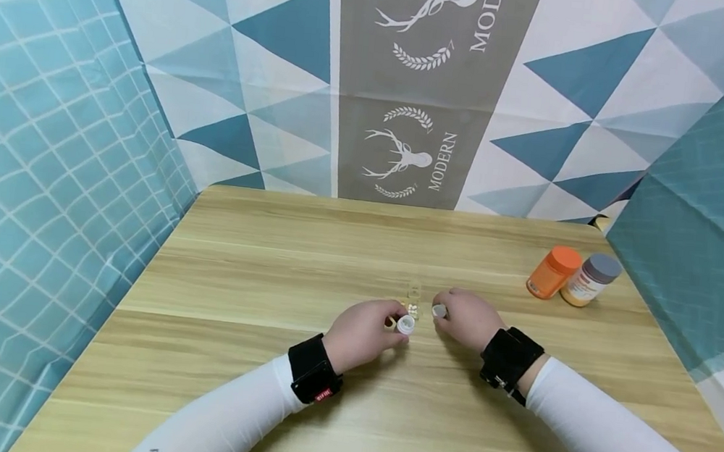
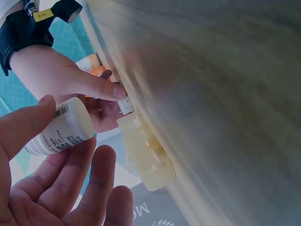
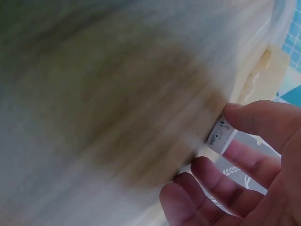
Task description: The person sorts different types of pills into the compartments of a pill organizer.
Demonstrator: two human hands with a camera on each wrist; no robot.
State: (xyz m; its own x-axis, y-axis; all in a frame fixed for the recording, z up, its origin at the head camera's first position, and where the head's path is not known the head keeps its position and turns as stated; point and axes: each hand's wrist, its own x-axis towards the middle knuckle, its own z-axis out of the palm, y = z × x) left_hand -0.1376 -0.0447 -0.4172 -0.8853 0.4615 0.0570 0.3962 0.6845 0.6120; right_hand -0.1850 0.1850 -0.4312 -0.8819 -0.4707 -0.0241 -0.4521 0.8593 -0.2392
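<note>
My left hand (image 1: 361,334) pinches a small white pill bottle (image 2: 63,127) between thumb and fingers. A barcode label runs round its side, and its uncapped mouth shows in the head view. A white cap (image 3: 221,134) with dark print is pinched in my right hand (image 1: 467,319), low by the table, its edge close to the wood. Between the two hands lies a translucent, pale yellow pill organizer (image 2: 146,153). White pills (image 1: 413,309) show in its nearer part in the head view. The left hand and bottle sit at its near left, the cap just to its right.
An orange bottle (image 1: 554,272) and a white-labelled bottle with a grey lid (image 1: 591,280) stand side by side at the table's back right. Patterned cloth (image 1: 407,99) hangs behind the wood-grain table (image 1: 254,259), with blue cloth along both sides.
</note>
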